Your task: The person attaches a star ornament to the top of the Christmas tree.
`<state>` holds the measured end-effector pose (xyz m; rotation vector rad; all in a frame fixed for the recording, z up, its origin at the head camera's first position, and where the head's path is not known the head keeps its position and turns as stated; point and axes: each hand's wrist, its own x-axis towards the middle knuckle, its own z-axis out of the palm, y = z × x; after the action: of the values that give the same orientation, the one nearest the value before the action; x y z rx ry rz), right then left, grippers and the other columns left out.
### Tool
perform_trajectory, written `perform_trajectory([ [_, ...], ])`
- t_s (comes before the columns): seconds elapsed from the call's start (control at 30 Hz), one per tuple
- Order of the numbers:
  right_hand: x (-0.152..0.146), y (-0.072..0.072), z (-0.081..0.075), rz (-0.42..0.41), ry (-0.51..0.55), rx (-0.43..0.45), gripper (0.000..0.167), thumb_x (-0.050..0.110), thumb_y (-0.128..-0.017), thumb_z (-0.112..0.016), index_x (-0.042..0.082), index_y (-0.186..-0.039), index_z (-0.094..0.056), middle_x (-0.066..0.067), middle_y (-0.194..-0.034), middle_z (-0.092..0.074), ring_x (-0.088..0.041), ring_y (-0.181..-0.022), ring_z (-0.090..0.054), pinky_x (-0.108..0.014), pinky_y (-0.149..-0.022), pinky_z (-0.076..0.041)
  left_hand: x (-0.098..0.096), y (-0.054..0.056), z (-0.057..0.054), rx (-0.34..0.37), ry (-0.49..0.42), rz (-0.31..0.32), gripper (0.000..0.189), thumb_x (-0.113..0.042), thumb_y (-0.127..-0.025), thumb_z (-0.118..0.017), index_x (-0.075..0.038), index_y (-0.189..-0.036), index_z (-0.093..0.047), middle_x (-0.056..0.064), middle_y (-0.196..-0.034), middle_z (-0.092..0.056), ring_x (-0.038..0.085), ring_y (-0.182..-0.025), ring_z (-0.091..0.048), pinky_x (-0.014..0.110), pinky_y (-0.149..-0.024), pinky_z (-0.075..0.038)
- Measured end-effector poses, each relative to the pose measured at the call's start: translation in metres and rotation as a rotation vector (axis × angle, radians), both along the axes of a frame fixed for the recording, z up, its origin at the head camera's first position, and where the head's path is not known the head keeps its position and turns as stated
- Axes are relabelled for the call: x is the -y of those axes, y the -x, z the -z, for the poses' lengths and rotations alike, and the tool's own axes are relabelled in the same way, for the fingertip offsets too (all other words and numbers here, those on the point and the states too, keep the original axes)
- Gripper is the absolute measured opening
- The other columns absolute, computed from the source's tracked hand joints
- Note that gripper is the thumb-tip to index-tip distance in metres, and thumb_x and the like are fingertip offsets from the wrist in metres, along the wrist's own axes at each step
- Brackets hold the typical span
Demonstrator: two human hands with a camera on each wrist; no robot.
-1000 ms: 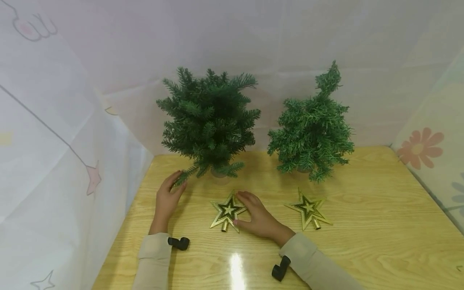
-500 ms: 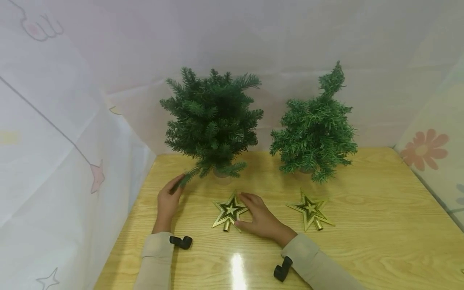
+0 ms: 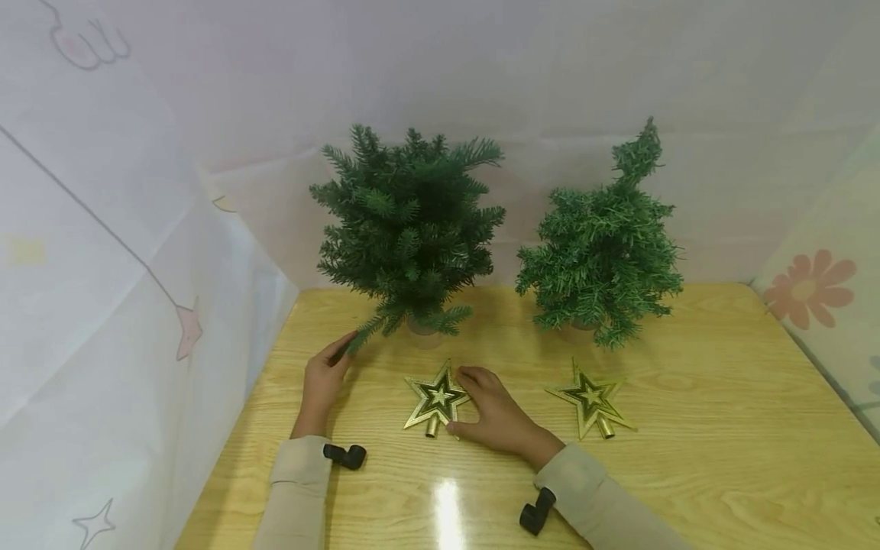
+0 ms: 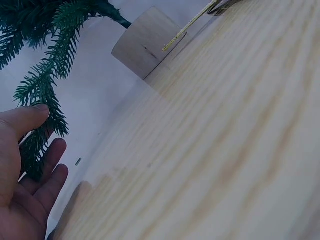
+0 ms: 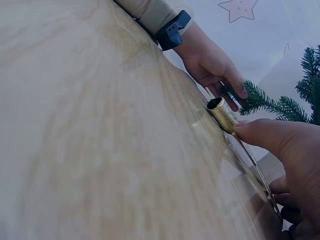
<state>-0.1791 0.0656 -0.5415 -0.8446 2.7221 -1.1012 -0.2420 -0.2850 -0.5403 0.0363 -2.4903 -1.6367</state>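
Observation:
My left hand [image 3: 321, 382] is at the lower left branch of the fuller Christmas tree [image 3: 412, 221]. In the left wrist view, the thumb lies against the green branch tip [image 4: 42, 95] and the curled fingers are behind it. My right hand [image 3: 496, 412] holds a gold star tree topper [image 3: 438, 397] by its right side. The right wrist view shows the thumb beside the topper's hollow socket [image 5: 223, 114], with the fingers further along the thin star edge. The star lies low over the table, socket toward me.
A second gold star topper [image 3: 587, 397] lies on the wooden table [image 3: 722, 382], right of my right hand. Behind it stands a thinner Christmas tree [image 3: 605, 252] with a bent top. White printed cloth [image 3: 584, 61] hangs behind and along both sides.
My left thumb has closed in toward the branch tip and is now mostly behind it in the head view. The right hand stays at the star. The whole view has shifted slightly.

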Motion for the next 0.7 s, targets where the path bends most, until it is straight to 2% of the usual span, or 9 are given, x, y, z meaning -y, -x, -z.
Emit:
perform_trajectory([
  [0.1, 0.000, 0.001, 0.001, 0.001, -0.006, -0.010, 0.091, 0.059, -0.085, -0.068, 0.011, -0.153, -0.032, -0.005, -0.157, -0.024, -0.023, -0.146, -0.016, -0.053, -0.110, -0.031, 0.000, -0.001, -0.001, 0.004, -0.013, 0.016, 0.039, -0.040, -0.098, -0.059, -0.031, -0.135, -0.060, 0.002, -0.141, -0.053, 0.026, -0.126, -0.051, 0.045, -0.099, -0.047],
  [0.33, 0.000, 0.001, 0.003, 0.005, -0.015, -0.023, 0.087, 0.057, -0.085, -0.069, 0.012, -0.152, -0.036, -0.004, -0.157, -0.025, -0.023, -0.145, -0.017, -0.052, -0.110, -0.031, -0.012, -0.015, -0.033, 0.026, -0.012, 0.040, 0.039, -0.022, -0.100, -0.058, -0.016, -0.139, -0.057, 0.011, -0.142, -0.051, 0.032, -0.128, -0.049, 0.047, -0.101, -0.045],
  [0.37, 0.000, 0.001, 0.002, 0.005, -0.015, -0.022, 0.087, 0.057, -0.085, -0.069, 0.012, -0.151, -0.036, -0.004, -0.157, -0.025, -0.023, -0.145, -0.017, -0.052, -0.110, -0.031, -0.012, -0.017, -0.034, 0.021, -0.012, 0.042, 0.039, -0.023, -0.100, -0.058, -0.016, -0.138, -0.057, 0.011, -0.141, -0.051, 0.031, -0.127, -0.049, 0.045, -0.100, -0.046],
  [0.53, 0.000, 0.000, 0.001, 0.003, -0.009, -0.024, 0.085, 0.056, -0.084, -0.070, 0.014, -0.150, -0.039, -0.004, -0.157, -0.025, -0.024, -0.145, -0.018, -0.052, -0.110, -0.032, -0.013, -0.017, -0.035, 0.023, -0.003, 0.039, 0.039, -0.023, -0.101, -0.057, -0.015, -0.139, -0.056, 0.011, -0.141, -0.051, 0.030, -0.126, -0.050, 0.040, -0.098, -0.048],
  [0.7, 0.000, 0.000, 0.000, 0.003, 0.006, -0.033, 0.084, 0.054, -0.083, -0.072, 0.014, -0.149, -0.040, -0.004, -0.156, -0.027, -0.024, -0.145, -0.019, -0.052, -0.109, -0.032, -0.005, -0.007, -0.018, 0.027, -0.025, 0.022, 0.040, -0.025, -0.100, -0.058, -0.019, -0.139, -0.056, 0.009, -0.141, -0.052, 0.028, -0.125, -0.051, 0.033, -0.096, -0.050],
])
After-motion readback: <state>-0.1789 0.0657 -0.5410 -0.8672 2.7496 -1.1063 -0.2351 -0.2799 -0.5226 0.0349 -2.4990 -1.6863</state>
